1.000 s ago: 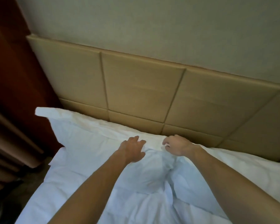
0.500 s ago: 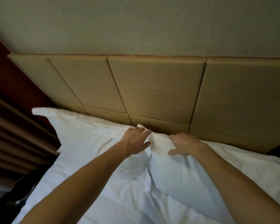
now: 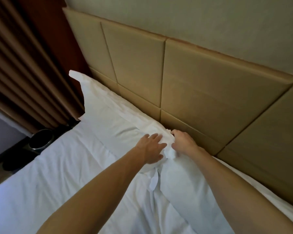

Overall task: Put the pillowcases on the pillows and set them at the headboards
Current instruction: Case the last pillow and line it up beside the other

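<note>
White fabric pillows point(image 3: 112, 119) lie lengthwise along the tan padded headboard point(image 3: 210, 81). Left hand point(image 3: 150, 147) presses flat on them; right hand point(image 3: 183, 142) pinches bunched pillowcase point(image 3: 171, 152).

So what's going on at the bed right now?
A person is arranging two white, cased pillows at the tan headboard. The left hand lies flat, fingers straight, on the inner end of the left pillow. The right hand pinches bunched fabric at the corner of the right pillow, where the two meet. Both pillows lie along the headboard.
</note>
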`<state>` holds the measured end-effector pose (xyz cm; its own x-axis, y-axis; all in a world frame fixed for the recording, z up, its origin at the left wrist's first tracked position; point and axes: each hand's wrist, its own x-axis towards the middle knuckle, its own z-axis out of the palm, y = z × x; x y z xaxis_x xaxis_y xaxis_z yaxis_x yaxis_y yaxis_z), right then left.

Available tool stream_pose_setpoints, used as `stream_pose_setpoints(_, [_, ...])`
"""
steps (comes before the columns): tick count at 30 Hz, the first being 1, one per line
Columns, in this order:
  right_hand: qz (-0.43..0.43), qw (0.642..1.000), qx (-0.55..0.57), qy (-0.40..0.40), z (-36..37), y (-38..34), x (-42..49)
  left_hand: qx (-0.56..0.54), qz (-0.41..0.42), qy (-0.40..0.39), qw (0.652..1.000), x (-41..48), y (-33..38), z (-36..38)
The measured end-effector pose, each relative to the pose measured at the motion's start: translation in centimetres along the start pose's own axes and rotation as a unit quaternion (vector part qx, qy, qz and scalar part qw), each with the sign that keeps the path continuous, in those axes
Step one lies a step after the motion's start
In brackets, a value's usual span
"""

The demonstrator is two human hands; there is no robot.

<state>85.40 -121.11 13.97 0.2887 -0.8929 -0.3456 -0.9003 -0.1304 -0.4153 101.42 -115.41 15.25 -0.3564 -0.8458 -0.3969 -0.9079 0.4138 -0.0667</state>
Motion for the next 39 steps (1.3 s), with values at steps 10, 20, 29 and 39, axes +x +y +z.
stream_pose_setpoints(10, [-0.025,0.996,0.060,-0.053,-1.6,0.9,-1.2,0.008,-0.030,0.004,1.000,2.6,-3.3,2.8])
stream_pose_setpoints(20, [-0.140,0.979,-0.097,-0.112,1.2,0.6,-2.8,0.024,-0.065,0.025,0.997,5.0,-2.2,1.1])
stream_pose_setpoints(29, [-0.164,0.985,0.052,0.023,-2.0,2.9,-3.2,-0.206,-0.160,0.079,0.962,5.3,-0.3,-2.5])
stream_pose_setpoints(39, [-0.118,0.991,0.055,0.018,-1.9,5.5,-2.0,-0.036,-0.022,0.064,0.997,4.4,0.3,-2.5])
